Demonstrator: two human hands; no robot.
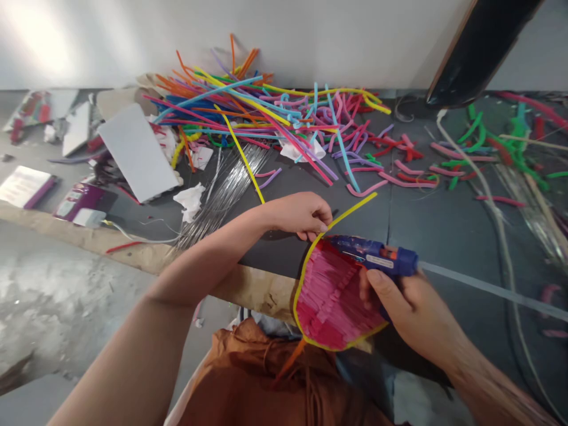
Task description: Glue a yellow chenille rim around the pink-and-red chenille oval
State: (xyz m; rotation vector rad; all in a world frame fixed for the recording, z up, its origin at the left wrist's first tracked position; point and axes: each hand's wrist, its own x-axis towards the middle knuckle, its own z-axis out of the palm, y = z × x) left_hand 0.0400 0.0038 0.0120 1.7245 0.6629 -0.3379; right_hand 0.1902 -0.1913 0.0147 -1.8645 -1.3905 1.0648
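Observation:
My left hand [306, 214] pinches a yellow pipe cleaner [352, 210] near the upper corner of a pink crepe-paper piece [331, 296]. The yellow strip runs down the left side and along the bottom edge of that piece, and its free end sticks out to the upper right. My right hand [399, 299] is wrapped round a blue hot glue gun [377, 254], which points left. Its nozzle is close to the upper corner, by my left fingers; whether it touches cannot be made out. An orange strip [291, 361] hangs below the pink piece.
Behind my hands lies a heap of coloured pipe cleaners [248, 106], with a bundle of thin wires [222, 189] to the left. A white box [137, 154] sits farther left. A white cable [492, 201] crosses the right side, near a black upright object [479, 53].

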